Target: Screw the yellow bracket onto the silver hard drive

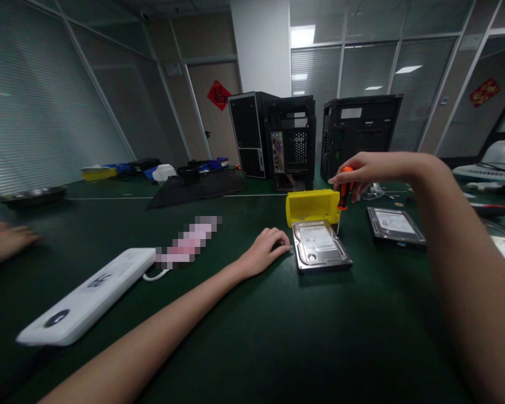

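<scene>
My right hand [356, 173] grips an orange and black screwdriver [344, 193], held upright with its shaft pointing down at the far right edge of a hard drive [320, 244]. That drive lies label up on the dark green table [252, 348]. On its left side rests my left hand [265, 251], fingers curled and fingertips by the drive's edge; whether anything is between them is hidden. Just behind the drive a yellow plastic box [311, 207] stands on its side, its opening facing me. A second hard drive [395, 225] lies to the right, partly behind my right forearm.
A white power bank [88, 297] with a short cable lies at the left. Another person's hand [8, 241] rests at the far left edge. Computer cases [294, 143] stand at the back, beside a black mat [197, 188]. Assorted tools lie at the right.
</scene>
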The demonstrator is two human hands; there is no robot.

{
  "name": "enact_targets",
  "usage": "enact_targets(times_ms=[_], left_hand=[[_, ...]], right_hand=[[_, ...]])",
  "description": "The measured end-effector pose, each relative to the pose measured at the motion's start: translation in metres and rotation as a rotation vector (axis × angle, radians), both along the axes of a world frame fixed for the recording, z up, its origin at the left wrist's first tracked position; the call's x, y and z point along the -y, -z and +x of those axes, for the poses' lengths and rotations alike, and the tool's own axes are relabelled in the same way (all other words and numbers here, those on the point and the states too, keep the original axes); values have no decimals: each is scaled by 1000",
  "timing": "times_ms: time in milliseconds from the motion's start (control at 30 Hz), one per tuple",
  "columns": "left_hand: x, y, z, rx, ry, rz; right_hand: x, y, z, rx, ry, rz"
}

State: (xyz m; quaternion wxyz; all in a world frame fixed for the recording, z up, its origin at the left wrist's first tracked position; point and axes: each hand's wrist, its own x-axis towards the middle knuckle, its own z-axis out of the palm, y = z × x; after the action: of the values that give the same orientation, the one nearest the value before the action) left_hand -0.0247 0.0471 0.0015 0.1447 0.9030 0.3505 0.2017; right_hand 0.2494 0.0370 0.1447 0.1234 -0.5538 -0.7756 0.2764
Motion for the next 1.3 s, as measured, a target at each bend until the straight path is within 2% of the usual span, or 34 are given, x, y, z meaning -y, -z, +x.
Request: enact_targets(times_ms=[167,300,433,633,933,1300], left_hand=[[4,-8,1,150,-42,-74],[11,-11,11,280,-88,-21],[16,-5,25,368,-103,-20],[9,4,26,516,-160,-197],[2,8,22,567,-177,-324],[5,1,20,573,-103,-500]], right_hand=[[-1,-1,3,14,43,-26],[-5,1,10,21,51,-36],[-8,4,17,14,52,-50],[-6,2,17,10,34,-40],[-3,0,11,5,16,-13],[3,-5,12,78,11,-3]])
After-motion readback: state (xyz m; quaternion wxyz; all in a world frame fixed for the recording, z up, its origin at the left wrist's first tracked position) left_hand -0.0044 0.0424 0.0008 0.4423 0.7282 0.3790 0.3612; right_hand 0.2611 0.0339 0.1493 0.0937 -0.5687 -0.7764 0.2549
